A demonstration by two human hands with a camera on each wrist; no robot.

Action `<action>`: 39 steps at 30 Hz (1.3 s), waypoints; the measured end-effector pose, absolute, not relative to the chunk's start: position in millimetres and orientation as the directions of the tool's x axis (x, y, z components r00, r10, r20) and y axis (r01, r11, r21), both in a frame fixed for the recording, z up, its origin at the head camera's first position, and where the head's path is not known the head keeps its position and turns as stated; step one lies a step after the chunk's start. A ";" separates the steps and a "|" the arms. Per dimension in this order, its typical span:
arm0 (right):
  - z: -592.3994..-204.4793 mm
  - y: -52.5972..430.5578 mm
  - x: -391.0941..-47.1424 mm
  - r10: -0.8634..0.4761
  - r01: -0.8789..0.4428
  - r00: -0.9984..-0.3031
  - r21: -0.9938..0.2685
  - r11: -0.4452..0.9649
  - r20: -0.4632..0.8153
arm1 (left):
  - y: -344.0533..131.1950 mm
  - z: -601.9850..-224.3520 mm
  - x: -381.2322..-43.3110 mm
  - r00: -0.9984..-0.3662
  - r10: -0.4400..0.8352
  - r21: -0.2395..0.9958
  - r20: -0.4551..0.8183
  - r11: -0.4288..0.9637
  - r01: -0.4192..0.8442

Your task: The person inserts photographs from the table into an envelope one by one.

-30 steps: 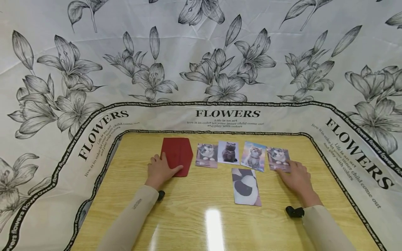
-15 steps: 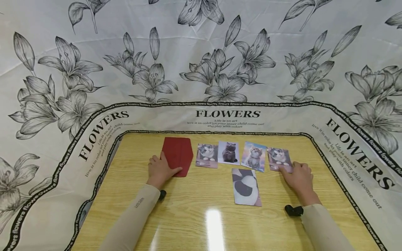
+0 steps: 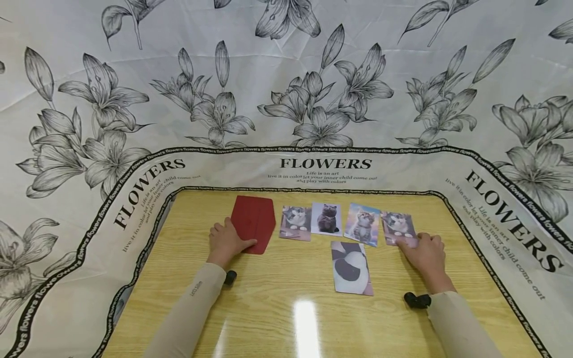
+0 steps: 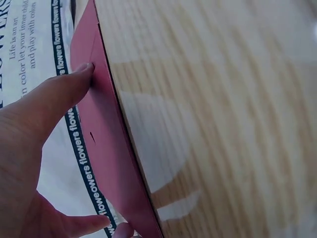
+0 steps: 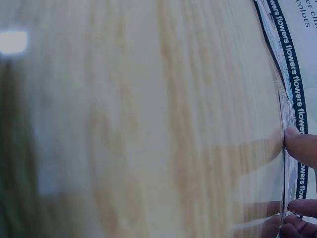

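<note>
At the table's left, a red envelope (image 3: 250, 223) lies flat. My left hand (image 3: 225, 242) is spread at its lower left side, thumb (image 4: 83, 79) resting on its face and fingers at its edge. To the right lies a photo card of a grey and white cat (image 3: 397, 226). My right hand (image 3: 425, 256) touches the lower right corner of that card with its thumb and fingers. In the right wrist view the thumb (image 5: 297, 144) and fingers show at the right edge, with the card seen almost edge-on.
Between the hands lie a similar cat card (image 3: 295, 223), a dark cat card (image 3: 326, 219) and a kitten card (image 3: 362, 223) in a row. Below them is a larger close-up card (image 3: 351, 268). A white floral cloth (image 3: 327, 179) borders the glossy wooden table (image 3: 268, 308).
The red envelope has turned slightly clockwise under my left hand. The right-hand cat card has shifted a little to the right, and my right hand has moved slightly along with it.
</note>
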State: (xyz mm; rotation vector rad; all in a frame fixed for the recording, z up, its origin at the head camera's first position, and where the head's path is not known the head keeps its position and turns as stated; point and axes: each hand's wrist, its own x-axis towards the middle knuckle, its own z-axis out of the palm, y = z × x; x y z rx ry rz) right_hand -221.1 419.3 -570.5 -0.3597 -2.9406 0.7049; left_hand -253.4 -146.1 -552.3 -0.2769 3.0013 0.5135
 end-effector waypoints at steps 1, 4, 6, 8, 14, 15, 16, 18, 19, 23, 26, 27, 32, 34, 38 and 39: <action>-570.4 419.3 -221.4 0.257 0.215 -0.966 -0.456 0.863 0.029 | -146.5 -552.6 -253.6 -0.980 -0.164 0.328 -0.115 0.925 -0.193; -569.4 419.6 -222.7 0.274 0.244 -0.962 -0.456 0.856 0.000 | -148.3 -553.8 -254.3 -0.980 -0.163 0.343 -0.115 0.919 -0.193; -567.4 419.2 -222.8 0.281 0.258 -0.960 -0.457 0.851 -0.018 | -149.5 -555.1 -255.0 -0.980 -0.158 0.352 -0.121 0.917 -0.191; -565.9 419.0 -222.8 0.290 0.272 -0.956 -0.463 0.844 -0.033 | -150.6 -555.7 -255.0 -0.981 -0.148 0.361 -0.124 0.914 -0.184; -560.9 417.7 -221.6 0.321 0.313 -0.945 -0.482 0.818 -0.069 | -152.9 -554.1 -252.0 -0.987 -0.114 0.409 -0.113 0.900 -0.151; -560.4 418.1 -221.7 0.326 0.320 -0.942 -0.486 0.814 -0.074 | -153.3 -554.3 -251.6 -0.988 -0.111 0.420 -0.109 0.895 -0.147; -559.9 418.0 -221.8 0.330 0.325 -0.941 -0.490 0.809 -0.078 | -153.6 -554.3 -251.3 -0.989 -0.108 0.434 -0.103 0.890 -0.142; -559.6 418.5 -222.0 0.338 0.332 -0.938 -0.499 0.800 -0.082 | -154.0 -555.8 -251.5 -0.989 -0.107 0.457 -0.097 0.878 -0.140; -560.0 418.9 -222.3 0.342 0.336 -0.936 -0.502 0.797 -0.083 | -154.2 -557.2 -251.9 -0.990 -0.106 0.469 -0.092 0.873 -0.137; -560.3 418.9 -222.0 0.351 0.338 -0.933 -0.511 0.790 -0.074 | -153.5 -562.9 -253.2 -0.992 -0.105 0.506 -0.070 0.853 -0.126; -559.0 417.2 -221.5 0.372 0.352 -0.925 -0.528 0.773 -0.074 | -152.1 -563.9 -252.5 -0.993 -0.104 0.532 -0.053 0.839 -0.117; -558.3 416.1 -221.2 0.380 0.358 -0.922 -0.534 0.766 -0.073 | -151.7 -563.6 -251.9 -0.993 -0.105 0.541 -0.048 0.833 -0.114; -557.1 411.2 -221.6 0.410 0.365 -0.910 -0.569 0.737 -0.053 | -150.9 -562.7 -248.7 -0.994 -0.106 0.578 -0.026 0.810 -0.101; -557.1 410.5 -221.7 0.412 0.366 -0.909 -0.580 0.728 -0.058 | -150.0 -562.3 -247.4 -0.994 -0.103 0.587 -0.023 0.804 -0.097; -555.6 412.2 -221.6 0.410 0.396 -0.905 -0.588 0.705 -0.117 | -146.9 -560.7 -244.4 -0.995 -0.097 0.607 -0.022 0.790 -0.090; -555.0 413.0 -221.4 0.410 0.403 -0.903 -0.585 0.703 -0.130 | -146.1 -560.4 -244.0 -0.995 -0.095 0.615 -0.018 0.784 -0.086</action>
